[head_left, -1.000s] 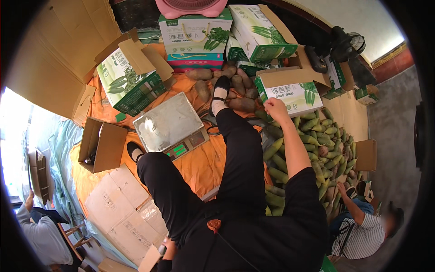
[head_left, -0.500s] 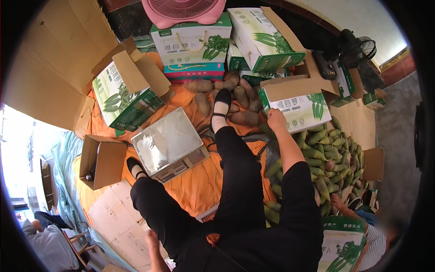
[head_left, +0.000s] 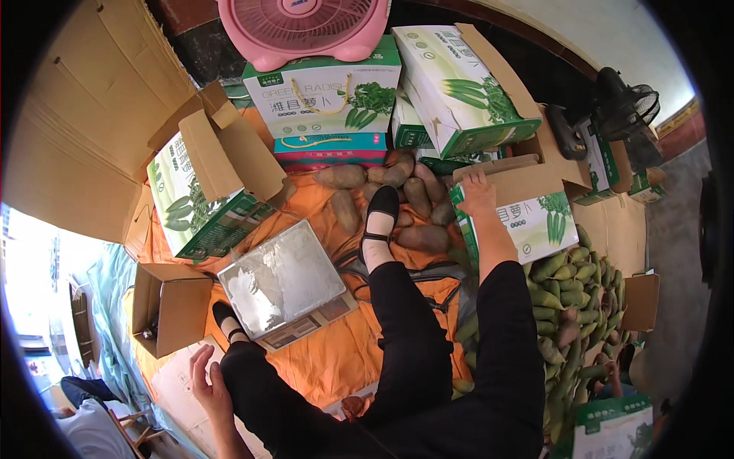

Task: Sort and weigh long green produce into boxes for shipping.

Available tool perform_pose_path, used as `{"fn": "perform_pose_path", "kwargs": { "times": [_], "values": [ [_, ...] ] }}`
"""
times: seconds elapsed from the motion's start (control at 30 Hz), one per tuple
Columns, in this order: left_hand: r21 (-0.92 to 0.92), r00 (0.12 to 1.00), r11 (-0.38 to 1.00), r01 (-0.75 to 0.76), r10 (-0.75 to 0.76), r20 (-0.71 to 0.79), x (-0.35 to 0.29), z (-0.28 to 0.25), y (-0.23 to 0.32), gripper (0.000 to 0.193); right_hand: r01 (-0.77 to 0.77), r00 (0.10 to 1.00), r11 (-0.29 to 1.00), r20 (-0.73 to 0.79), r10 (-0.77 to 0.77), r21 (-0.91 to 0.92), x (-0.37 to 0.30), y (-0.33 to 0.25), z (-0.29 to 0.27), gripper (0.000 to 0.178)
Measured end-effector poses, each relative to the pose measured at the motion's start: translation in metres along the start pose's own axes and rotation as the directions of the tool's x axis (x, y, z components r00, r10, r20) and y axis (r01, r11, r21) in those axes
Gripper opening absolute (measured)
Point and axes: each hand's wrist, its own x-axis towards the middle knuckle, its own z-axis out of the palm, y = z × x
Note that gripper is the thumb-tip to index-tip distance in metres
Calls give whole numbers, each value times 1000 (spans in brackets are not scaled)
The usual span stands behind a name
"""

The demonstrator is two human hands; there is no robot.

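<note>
My right hand point(head_left: 479, 195) reaches forward and rests on the near-left top of a white and green carton point(head_left: 533, 222) printed with radishes. Its fingers are spread over the brown flap point(head_left: 524, 180). Beside my left knee, my left hand point(head_left: 210, 386) is raised with its fingers apart, holding nothing. A heap of green radishes point(head_left: 562, 287) lies just on the near side of the carton. Several dusty brown-purple roots point(head_left: 423, 239) lie to its left, around my right foot. Between my feet sits a flat scale with a shiny metal plate point(head_left: 283, 271).
Orange sheeting point(head_left: 325, 344) covers the floor. An open white and green carton point(head_left: 195, 187) and a small brown box point(head_left: 172, 306) stand at left. Behind are stacked cartons point(head_left: 459, 84) and a pink fan point(head_left: 306, 27). A black fan point(head_left: 627, 107) stands far right; another person's hand point(head_left: 614, 376) shows below it.
My right hand has shifted from the carton's front top edge onto its flap. My left hand has risen further into view with its fingers spreading. The whole view has tilted slightly.
</note>
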Motion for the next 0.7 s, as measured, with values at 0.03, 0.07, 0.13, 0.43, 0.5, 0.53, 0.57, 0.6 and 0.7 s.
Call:
{"fn": "perform_pose_path", "kwargs": {
  "times": [0.03,0.07,0.13,0.43,0.5,0.53,0.57,0.6,0.7],
  "values": [
    [-2,1000,1000,1,-1,-7,0,1,0,21,4,1000,1000,2,-4,2,2,-3,-5,71],
    [2,1000,1000,4,-4,-8,1,1,-2,21,12,990,999,143,-6,-40,4,-4,-11,68],
    [-14,1000,1000,2,-3,-28,0,-1,-7,22,26,960,996,280,0,-90,0,-12,-22,66],
    [-65,990,997,-50,41,-138,-15,-22,-17,23,285,930,940,294,-222,-189,-85,-21,-39,21],
    [-74,984,994,-75,62,-167,-22,-27,-16,24,355,907,917,302,-292,-179,-109,-9,-45,17],
    [-68,981,994,-84,71,-179,-27,-30,-19,24,363,906,914,297,-301,-182,-123,-9,-51,17],
    [-92,981,993,-78,61,-183,-30,-31,-22,23,348,914,928,269,-304,-131,-139,-6,-60,16],
    [-100,980,992,-81,61,-190,-33,-33,-22,23,323,925,943,239,-296,-84,-157,2,-74,16],
    [-147,977,985,-91,60,-205,-45,-40,-17,20,257,966,962,-2,-258,89,-202,17,-107,11]
  ]
}}
